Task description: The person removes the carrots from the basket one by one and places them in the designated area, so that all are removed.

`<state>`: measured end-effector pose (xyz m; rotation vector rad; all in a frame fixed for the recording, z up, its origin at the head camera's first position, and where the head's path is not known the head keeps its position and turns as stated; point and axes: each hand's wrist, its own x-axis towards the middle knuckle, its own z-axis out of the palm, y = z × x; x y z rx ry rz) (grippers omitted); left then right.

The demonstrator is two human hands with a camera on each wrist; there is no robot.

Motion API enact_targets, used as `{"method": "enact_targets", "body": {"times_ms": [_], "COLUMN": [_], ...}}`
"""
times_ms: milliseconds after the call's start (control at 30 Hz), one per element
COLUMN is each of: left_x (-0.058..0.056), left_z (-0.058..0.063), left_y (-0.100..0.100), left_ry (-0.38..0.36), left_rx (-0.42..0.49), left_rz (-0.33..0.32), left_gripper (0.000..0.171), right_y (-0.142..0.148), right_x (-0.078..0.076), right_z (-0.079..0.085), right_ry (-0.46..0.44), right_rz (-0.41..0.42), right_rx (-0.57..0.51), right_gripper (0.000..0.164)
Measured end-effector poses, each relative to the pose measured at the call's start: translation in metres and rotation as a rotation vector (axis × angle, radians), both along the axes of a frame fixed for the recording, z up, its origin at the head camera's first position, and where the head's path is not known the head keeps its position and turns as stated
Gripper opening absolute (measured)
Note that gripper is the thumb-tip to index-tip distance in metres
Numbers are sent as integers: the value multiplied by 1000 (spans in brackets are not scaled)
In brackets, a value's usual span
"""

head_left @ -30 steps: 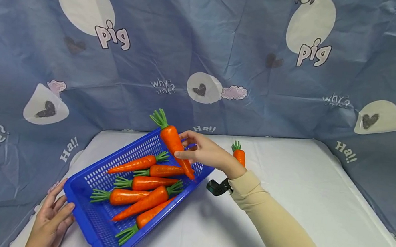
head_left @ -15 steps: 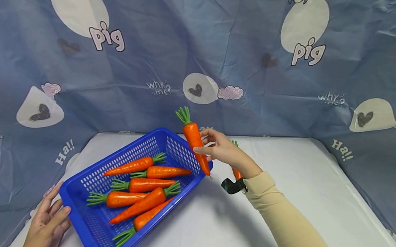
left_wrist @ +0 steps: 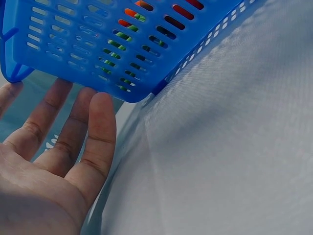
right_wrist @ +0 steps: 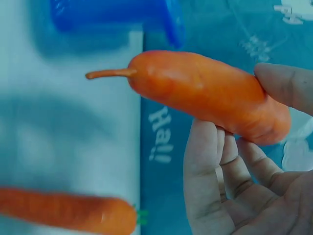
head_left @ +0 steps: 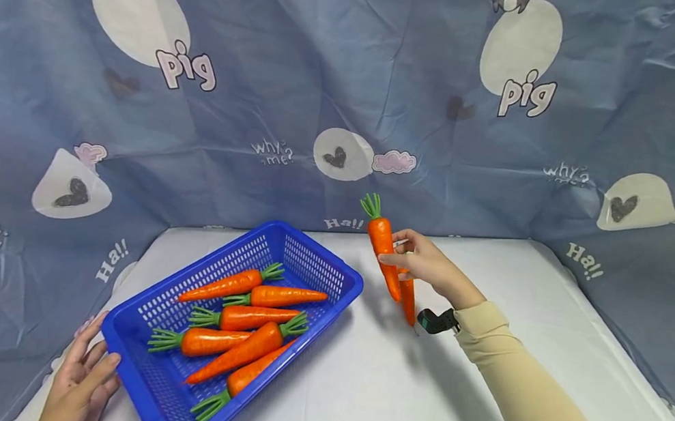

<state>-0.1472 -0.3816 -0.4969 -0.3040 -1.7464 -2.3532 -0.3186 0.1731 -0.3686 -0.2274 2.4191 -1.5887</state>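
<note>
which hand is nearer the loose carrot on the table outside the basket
Right. The right hand, gripping another carrot, is close by the loose carrot, partly hiding it in the head view; the left hand is farther off, at the basket's left end.

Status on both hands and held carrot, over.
Right hand holds carrot above table. Left hand touches blue basket. Possible obstacle: second carrot on table nearby.

Place: screened-off tabletop (head_left: 549, 308), white-covered; kind of room unclear
Backdrop (head_left: 301, 90): blue cartoon-print cloth, rising behind and along both sides
</note>
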Motion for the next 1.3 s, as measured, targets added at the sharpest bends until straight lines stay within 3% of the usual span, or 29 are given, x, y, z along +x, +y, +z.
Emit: {"method": "enact_targets", "body": {"times_ms": [400, 833, 1300], "left_x": [0, 0, 1], "left_z": [6, 3, 2], "left_y": [0, 0, 0], "left_ry": [-12, 12, 12], "left_rx": [-23, -11, -17], "left_rz": [27, 9, 19], "left_gripper": [70, 70, 71], "right_y": [36, 66, 81], "right_x": [-9, -8, -1], "right_z": [-10, -29, -46], "right_ry": [-60, -137, -199], "right_rz": [-55, -131, -132], "right_rx": [26, 86, 145], "right_gripper": [69, 65, 61]}}
